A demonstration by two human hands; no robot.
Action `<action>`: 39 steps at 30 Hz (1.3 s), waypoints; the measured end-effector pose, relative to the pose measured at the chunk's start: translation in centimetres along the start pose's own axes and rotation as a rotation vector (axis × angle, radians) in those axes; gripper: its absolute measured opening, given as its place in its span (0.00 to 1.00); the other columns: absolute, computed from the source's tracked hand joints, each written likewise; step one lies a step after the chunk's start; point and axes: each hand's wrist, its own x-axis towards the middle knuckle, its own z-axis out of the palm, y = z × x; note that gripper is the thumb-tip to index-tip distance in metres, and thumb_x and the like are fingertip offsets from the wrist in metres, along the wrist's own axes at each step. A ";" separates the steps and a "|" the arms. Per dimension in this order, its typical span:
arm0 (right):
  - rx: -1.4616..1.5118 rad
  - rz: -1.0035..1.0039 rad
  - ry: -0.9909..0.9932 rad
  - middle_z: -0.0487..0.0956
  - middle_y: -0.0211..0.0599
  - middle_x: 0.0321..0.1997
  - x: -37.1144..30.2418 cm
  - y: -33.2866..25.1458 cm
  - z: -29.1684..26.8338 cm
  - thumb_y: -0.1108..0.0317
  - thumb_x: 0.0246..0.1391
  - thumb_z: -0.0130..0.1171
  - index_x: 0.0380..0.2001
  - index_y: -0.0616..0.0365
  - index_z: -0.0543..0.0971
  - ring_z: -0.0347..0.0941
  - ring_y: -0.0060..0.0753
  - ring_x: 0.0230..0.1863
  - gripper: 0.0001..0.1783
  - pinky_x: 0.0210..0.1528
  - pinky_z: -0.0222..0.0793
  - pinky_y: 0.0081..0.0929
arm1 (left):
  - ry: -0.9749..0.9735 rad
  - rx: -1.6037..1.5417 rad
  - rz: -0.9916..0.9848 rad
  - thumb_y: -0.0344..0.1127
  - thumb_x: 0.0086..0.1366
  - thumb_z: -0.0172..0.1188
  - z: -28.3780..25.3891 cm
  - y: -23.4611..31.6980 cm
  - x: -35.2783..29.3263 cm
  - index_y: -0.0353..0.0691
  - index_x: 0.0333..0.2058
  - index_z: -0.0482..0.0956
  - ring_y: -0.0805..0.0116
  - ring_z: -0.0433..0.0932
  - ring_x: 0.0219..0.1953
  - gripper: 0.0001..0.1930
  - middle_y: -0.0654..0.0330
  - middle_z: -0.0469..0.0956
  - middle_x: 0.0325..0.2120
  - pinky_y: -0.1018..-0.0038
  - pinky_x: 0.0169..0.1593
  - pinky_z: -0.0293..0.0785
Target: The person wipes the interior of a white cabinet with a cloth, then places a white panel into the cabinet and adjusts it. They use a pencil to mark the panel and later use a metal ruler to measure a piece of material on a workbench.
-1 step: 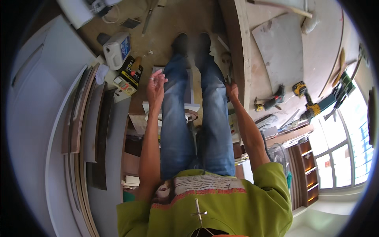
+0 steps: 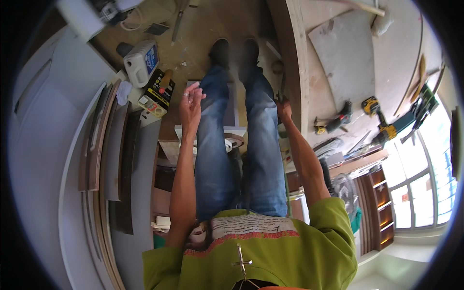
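My left hand (image 2: 192, 107) hangs beside my left thigh, a ring on one finger. Its fingers are loosely bent and apart, with nothing visible in them. Nearest to it are my jeans (image 2: 212, 145) and a pale panel on the floor behind the leg. Beside my right knee, my right hand (image 2: 284, 110) has its fingers closed. A thin dark piece (image 2: 282, 87) sticks out past them, next to the edge of the wooden bench (image 2: 300, 87). The rest of what it grips is hidden, so its kind is unclear.
Boards (image 2: 99, 145) lean in a stack at left. A white jug (image 2: 140, 65) and a black-and-yellow box (image 2: 158, 89) stand farther off. On the bench lie a grey sheet (image 2: 345, 58), a red-and-black power tool (image 2: 338, 118) and a yellow-and-black cordless drill (image 2: 379, 118).
The view has shifted slightly. Both hands stay in nearly the same places, and the dark piece at my right hand shows a little more plainly.
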 end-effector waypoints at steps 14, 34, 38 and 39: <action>-0.479 0.164 0.085 0.76 0.60 0.59 22.3 15.4 14.9 0.61 0.53 0.65 0.57 0.60 0.75 0.72 0.65 0.59 0.28 0.65 0.66 0.51 | -0.399 0.502 -0.095 0.31 0.75 0.56 10.7 -3.7 4.7 0.34 0.59 0.74 0.69 0.81 0.46 0.16 0.55 0.79 0.46 0.71 0.56 0.75; 0.082 -0.052 0.242 0.73 0.53 0.62 15.0 14.0 15.4 0.65 0.56 0.62 0.60 0.57 0.72 0.69 0.61 0.63 0.28 0.67 0.64 0.50 | -0.454 0.571 -0.033 0.32 0.76 0.56 13.0 -4.8 3.9 0.36 0.57 0.76 0.72 0.80 0.44 0.15 0.57 0.79 0.45 0.74 0.51 0.76; 0.188 -0.220 0.250 0.72 0.52 0.63 10.4 11.1 14.1 0.66 0.56 0.62 0.61 0.56 0.71 0.68 0.60 0.64 0.28 0.67 0.64 0.50 | -0.438 0.576 -0.037 0.32 0.77 0.54 12.1 -5.8 2.2 0.35 0.57 0.76 0.73 0.79 0.43 0.14 0.58 0.79 0.44 0.76 0.52 0.75; 0.199 -0.278 0.235 0.72 0.52 0.63 9.1 10.2 13.6 0.66 0.56 0.62 0.61 0.56 0.71 0.68 0.60 0.64 0.28 0.67 0.64 0.50 | -0.424 0.590 -0.049 0.32 0.77 0.54 11.9 -5.8 1.2 0.35 0.56 0.76 0.73 0.79 0.42 0.14 0.58 0.79 0.44 0.76 0.52 0.75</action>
